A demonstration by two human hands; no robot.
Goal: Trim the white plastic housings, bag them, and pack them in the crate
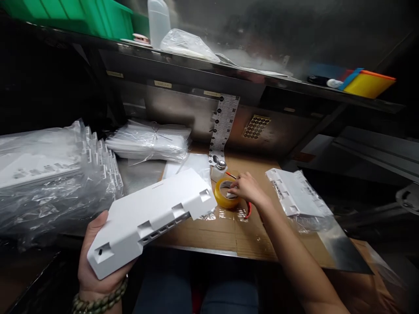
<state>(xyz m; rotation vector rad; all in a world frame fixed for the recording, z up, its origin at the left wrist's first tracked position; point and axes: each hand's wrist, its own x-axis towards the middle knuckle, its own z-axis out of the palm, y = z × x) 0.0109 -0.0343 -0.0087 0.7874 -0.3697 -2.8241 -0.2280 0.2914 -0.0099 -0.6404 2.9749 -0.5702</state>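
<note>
My left hand (98,257) is wrapped round the lower left end of a white plastic router casing (157,213), held tilted above the table's front edge. Cut-outs and a row of ports line its near side, and small dark lettering marks the top. Over a roll of yellowish clear tape (218,198), my right hand (246,186) reaches down with its fingers drawn together. A small white piece shows at the fingertips, but whether they grip it I cannot tell. Just beyond that hand lies a thin red-tipped tool (231,175). A small metal-capped bottle (218,171) stands behind the tape.
Bagged white casings (42,161) are stacked at left, beside a bundle of clear plastic bags (149,140). Another bagged casing (297,192) lies at right on the cardboard (203,237). A label strip (225,126) hangs from the shelf (183,59), which carries a green bin (72,17).
</note>
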